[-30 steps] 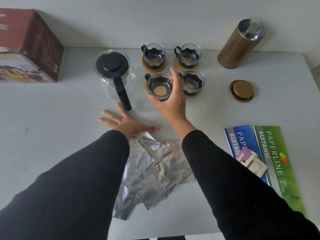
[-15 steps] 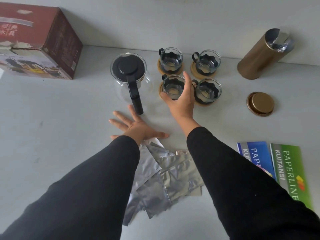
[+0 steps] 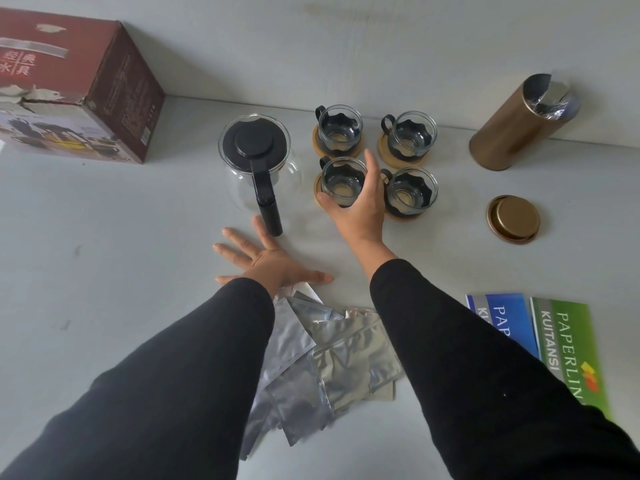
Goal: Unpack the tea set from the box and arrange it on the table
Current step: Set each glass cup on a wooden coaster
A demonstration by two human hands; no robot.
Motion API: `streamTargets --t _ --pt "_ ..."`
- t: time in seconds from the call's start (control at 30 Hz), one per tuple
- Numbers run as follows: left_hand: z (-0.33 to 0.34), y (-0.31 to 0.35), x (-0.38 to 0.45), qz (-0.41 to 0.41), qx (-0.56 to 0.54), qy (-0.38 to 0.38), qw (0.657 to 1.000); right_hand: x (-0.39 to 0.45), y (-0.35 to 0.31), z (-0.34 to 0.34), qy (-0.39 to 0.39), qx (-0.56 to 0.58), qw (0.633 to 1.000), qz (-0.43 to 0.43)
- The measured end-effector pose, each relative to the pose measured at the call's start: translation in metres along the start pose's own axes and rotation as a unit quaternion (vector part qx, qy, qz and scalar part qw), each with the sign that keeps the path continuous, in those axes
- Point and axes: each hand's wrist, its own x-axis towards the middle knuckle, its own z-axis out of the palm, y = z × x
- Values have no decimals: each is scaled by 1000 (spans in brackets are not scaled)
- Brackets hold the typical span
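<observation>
Box (image 3: 79, 95) at 10 o'clock: dark red with white characters. Teapot (image 3: 258, 161): clear glass, black lid and handle. Canister (image 3: 519, 123) at 2 o'clock: gold. Pouches (image 3: 322, 362) at 6 o'clock: silver. Booklets (image 3: 540, 337) at 4 o'clock: blue, green.

Pale table (image 3: 104, 271) against plain wall (image 3: 311, 39)
</observation>
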Motion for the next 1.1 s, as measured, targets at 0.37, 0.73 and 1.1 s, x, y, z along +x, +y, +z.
streamTargets --t 0.37,0.73,1.1 --pt "3 -4 2 12 26 30 999 -43 1 -14 4 -30 1000 2" --pt "1 -25 -1 78 1 59 995 -100 -15 -51 -34 -69 996 47" --pt "-14 -83 -24 180 -158 61 969 -147 -41 -68 -85 -137 980 113"
